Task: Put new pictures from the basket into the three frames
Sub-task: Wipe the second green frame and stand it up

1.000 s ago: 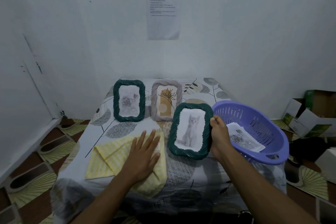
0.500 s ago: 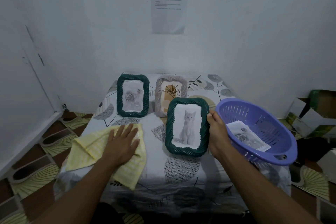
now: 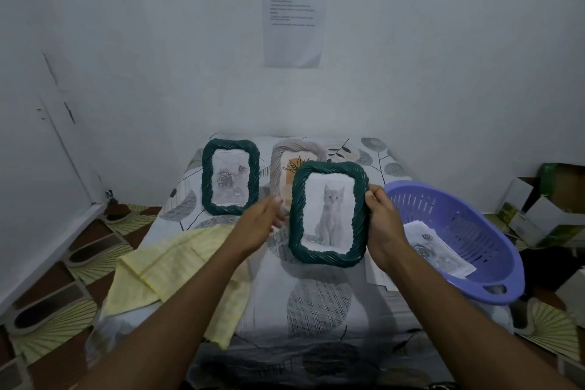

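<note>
Frame with the cat picture [image 3: 329, 215] is up off the table [image 3: 316, 304], face toward the camera. Right hand [image 3: 384, 225] grips its 3 o'clock edge, thumb over the front rim. Left hand [image 3: 258, 225] is just beside the 9 o'clock edge, fingers loosely bent and blurry, so honestly can't tell if it's got hold of anything. Basket [image 3: 459, 215] sits at 3 o'clock from the frame with the new prints [image 3: 438, 252] lying in it. The green rose frame [image 3: 230, 177] and beige frame [image 3: 280, 165] stand at 11 and 12 o'clock. My take: get both hands on it, flip it face-down low over the table, then open the backing gently, since a one-sided grip could let it twist. Yellow cloth [image 3: 177, 266] at 8 o'clock looks like a soft spot to lay it.
</note>
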Demonstrator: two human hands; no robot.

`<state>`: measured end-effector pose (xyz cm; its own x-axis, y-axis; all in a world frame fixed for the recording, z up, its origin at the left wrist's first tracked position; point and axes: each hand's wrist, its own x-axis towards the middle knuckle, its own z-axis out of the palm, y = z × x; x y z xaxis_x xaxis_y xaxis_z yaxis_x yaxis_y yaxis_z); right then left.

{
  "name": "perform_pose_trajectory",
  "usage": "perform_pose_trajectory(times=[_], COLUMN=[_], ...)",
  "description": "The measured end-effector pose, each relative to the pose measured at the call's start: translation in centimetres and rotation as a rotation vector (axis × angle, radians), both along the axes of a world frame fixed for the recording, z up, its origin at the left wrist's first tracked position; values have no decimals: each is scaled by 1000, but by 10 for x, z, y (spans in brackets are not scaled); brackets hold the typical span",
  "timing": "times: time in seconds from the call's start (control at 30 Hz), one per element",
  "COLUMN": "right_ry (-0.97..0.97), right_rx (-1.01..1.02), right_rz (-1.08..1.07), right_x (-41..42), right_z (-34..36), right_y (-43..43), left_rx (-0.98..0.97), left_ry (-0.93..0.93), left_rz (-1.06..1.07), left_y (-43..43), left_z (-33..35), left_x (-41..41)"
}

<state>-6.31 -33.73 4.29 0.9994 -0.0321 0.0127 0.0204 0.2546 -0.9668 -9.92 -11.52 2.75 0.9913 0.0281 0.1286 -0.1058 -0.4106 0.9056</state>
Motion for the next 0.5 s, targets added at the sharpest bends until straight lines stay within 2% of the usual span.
perform_pose_trajectory(times=[0.1, 0.2, 0.3, 0.5], right_ry=[-32, 15, 107, 1], right_rx=[-13, 13, 42, -19], right_rz=[18, 32, 55, 48], right_x=[10, 27, 47, 98], right_z=[17, 32, 49, 90], right_y=[-5, -14, -26, -45], left_rx=[-392, -624, -667, -647], left_ry=[172, 234, 225, 110], left_rz=[-41, 2, 11, -39], left_y=[-36, -57, -69, -87], left_z=[29, 41, 51, 83], left_x=[22, 49, 71, 122])
